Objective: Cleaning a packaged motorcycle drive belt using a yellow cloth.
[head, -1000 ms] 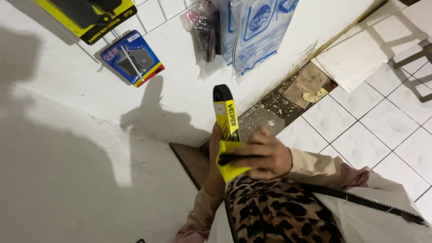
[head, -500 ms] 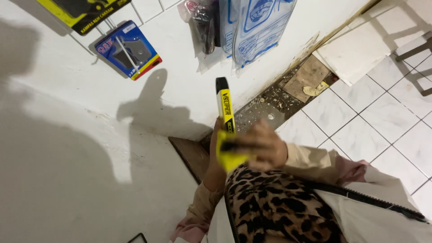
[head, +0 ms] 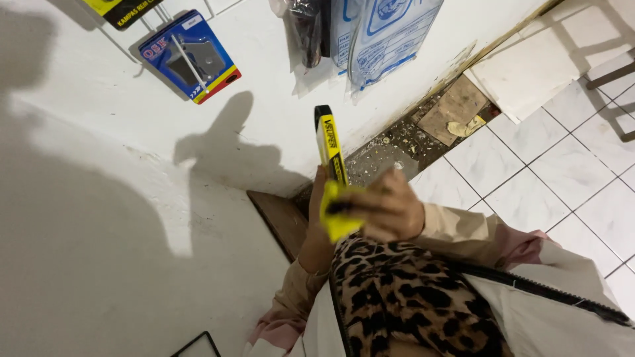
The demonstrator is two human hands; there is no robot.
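Since the earlier frame the yellow and black tool (head: 331,158) is being shown a little lower and more central in the head view, while the packets on the wall are being cut off further at the top edge; the hold on the tool is being kept as it was. The tool is being held upright in front of the white wall (head: 99,198), its black tip pointing away from the body and its yellow lower end being enclosed by both hands. The right hand (head: 390,211) is being clenched around the lower yellow part, its grip being closed on the tool. The left hand (head: 316,225) is being pressed against the tool from the other side, and its grip is also being wrapped about the tool, though its fingers are mostly being hidden behind the tool. Above and to the left of the grip, a blue blister packet (head: 188,56) is being displayed on the wall, and above the grip clear plastic bags (head: 390,33) are being hung. To the right of the grip, white floor tiles (head: 562,165) are being seen, with a broken patch of floor with rubble (head: 423,132) lying between the tiles and the wall. Below the grip, a leopard-print garment (head: 397,297) is being worn.
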